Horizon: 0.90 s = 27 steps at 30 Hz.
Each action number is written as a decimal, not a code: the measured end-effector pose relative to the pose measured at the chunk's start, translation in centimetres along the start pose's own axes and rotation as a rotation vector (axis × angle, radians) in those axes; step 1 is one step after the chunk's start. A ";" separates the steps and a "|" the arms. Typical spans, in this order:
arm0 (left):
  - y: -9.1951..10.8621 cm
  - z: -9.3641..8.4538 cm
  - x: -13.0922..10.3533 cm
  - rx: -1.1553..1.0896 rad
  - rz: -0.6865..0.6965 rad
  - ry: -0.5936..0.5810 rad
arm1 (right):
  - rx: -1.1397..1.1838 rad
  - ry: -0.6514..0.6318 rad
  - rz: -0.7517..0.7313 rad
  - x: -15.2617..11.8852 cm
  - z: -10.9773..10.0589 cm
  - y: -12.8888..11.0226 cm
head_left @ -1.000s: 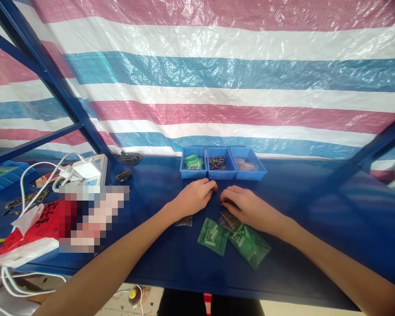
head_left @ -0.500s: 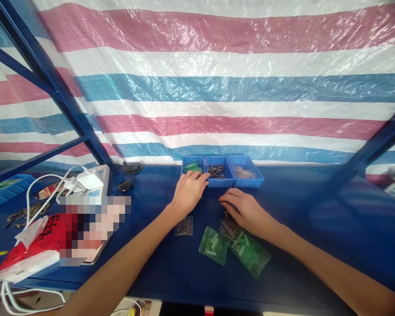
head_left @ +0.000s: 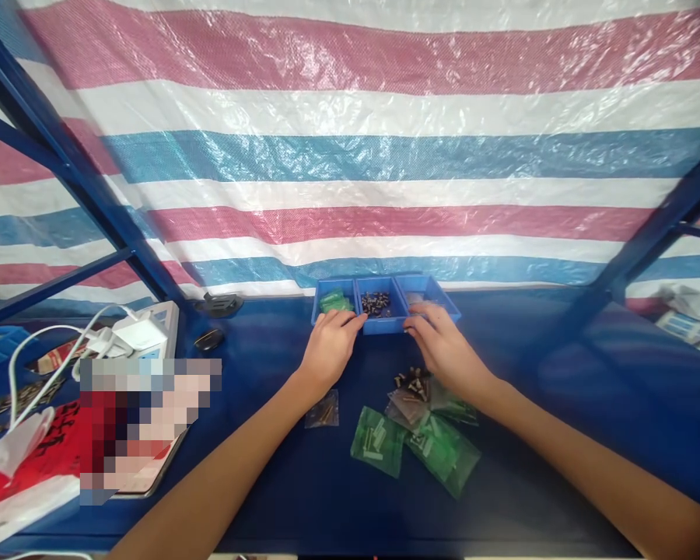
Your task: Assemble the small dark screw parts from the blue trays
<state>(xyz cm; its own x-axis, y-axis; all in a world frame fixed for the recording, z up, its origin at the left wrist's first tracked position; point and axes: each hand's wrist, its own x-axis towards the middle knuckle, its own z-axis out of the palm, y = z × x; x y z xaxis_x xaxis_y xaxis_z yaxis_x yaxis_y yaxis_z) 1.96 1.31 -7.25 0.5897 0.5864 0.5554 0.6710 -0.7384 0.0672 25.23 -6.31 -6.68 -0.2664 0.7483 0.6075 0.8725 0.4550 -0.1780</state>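
Note:
Three blue parts bins stand side by side. The left bin (head_left: pixel 315 309) holds green packets (head_left: pixel 335 302), the middle bin (head_left: pixel 385 327) small dark-and-silver screws (head_left: pixel 376 303), the right bin (head_left: pixel 449 299) clear bags. My left hand (head_left: pixel 331 346) has its fingers over the left bin's front rim, thumb near the middle bin's corner. At the right bin's front, my right hand (head_left: pixel 446 350) curls its fingers on the wall near the middle bin. Below it lie a pile of loose screws (head_left: pixel 414 383), a clear bag (head_left: pixel 407 410) and green bags of pale parts (head_left: pixel 376 441) (head_left: pixel 444 453).
A small clear bag of screws (head_left: pixel 323 409) lies by my left forearm. On the left are a power strip with white chargers (head_left: pixel 143 333), a red-and-white bag (head_left: pixel 35 459), a black oval object (head_left: pixel 209 340) and metal parts. Blue frame posts (head_left: pixel 87 183) flank a striped sheet.
My right hand has moved up from the screw pile to the right bin's front, uncovering the pile and another green bag. My left hand stays at the left bin. The view has shifted slightly.

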 end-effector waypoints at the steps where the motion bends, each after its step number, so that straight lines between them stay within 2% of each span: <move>1: 0.2 -0.2 -0.1 -0.009 0.011 0.032 | 0.001 -0.011 -0.028 0.0 0.0 -0.4; 4: 1.3 -1.1 -0.6 -0.014 0.072 0.055 | 0.063 -0.051 -0.091 -0.1 -0.1 -2.1; 7: 2.4 -1.6 -1.2 -0.037 0.080 -0.023 | 0.154 -0.101 -0.091 -0.3 -0.1 -3.2; 10: 3.0 -1.7 -1.6 -0.045 0.053 -0.119 | 0.199 -0.143 -0.042 -0.6 0.3 -3.1; 15: 3.9 -1.7 -1.6 -0.053 0.068 -0.227 | 0.198 -0.126 0.063 -0.9 1.0 -2.4; 22: 4.2 -1.8 -1.7 -0.075 0.082 -0.228 | 0.286 -0.128 0.120 -0.3 -0.3 -2.9; 27: 4.0 -2.1 -1.8 -0.089 0.077 -0.215 | 0.309 -0.078 0.162 -0.5 0.0 -3.0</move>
<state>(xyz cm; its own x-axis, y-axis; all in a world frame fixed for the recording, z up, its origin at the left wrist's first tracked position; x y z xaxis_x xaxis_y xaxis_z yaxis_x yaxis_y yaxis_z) 2.68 -3.39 -6.28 0.7263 0.5775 0.3727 0.5836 -0.8046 0.1096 22.78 -8.03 -6.45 -0.1754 0.8519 0.4934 0.7441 0.4429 -0.5002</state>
